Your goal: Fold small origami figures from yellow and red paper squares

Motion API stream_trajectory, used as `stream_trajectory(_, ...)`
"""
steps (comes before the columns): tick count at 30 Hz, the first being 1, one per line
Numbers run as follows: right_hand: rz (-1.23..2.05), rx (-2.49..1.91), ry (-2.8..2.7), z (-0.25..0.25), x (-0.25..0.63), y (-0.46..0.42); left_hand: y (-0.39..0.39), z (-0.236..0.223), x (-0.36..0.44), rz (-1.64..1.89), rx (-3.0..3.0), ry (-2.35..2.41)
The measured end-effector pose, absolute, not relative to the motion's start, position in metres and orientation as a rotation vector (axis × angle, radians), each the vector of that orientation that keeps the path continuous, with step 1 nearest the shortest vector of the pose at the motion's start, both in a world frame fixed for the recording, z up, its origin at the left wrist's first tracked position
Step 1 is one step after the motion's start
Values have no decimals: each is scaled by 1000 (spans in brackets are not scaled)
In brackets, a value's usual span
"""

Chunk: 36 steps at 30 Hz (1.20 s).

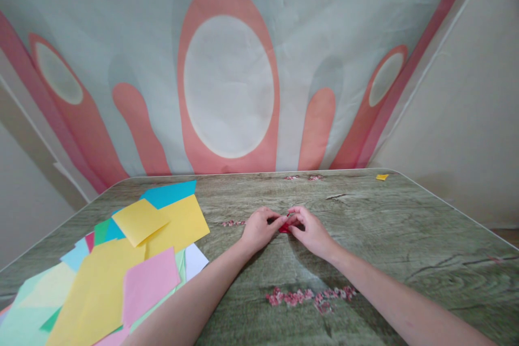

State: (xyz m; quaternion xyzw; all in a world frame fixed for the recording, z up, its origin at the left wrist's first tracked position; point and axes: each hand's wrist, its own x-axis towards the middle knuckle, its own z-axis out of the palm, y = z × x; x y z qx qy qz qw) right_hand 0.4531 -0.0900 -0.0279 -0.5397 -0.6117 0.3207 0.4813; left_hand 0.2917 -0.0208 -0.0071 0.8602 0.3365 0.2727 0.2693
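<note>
A small red piece of folded paper (284, 227) is held between my two hands, low over the middle of the wood-patterned table (243, 194). My left hand (263, 228) pinches it from the left with thumb and fingers. From the right, the bent fingers of my right hand (308, 231) close on it. The fingers cover most of the red paper, so its exact folded shape cannot be made out.
A loose pile of coloured paper sheets, with a yellow sheet (97, 281) and a pink sheet (150, 284), spreads over the table's left side. A small yellow folded piece (381, 177) lies near the far right corner. A patterned backdrop (227, 86) hangs behind the table.
</note>
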Motion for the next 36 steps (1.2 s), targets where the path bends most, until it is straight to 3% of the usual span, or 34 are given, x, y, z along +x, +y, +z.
stream_trajectory(24,685,-1371,-1530,-22,449,-95,-31,-5,297,759,2449,1048)
stream_trajectory(36,723,-1311,-1398,-25,454,-93,-32,-2,294,763,2429,856)
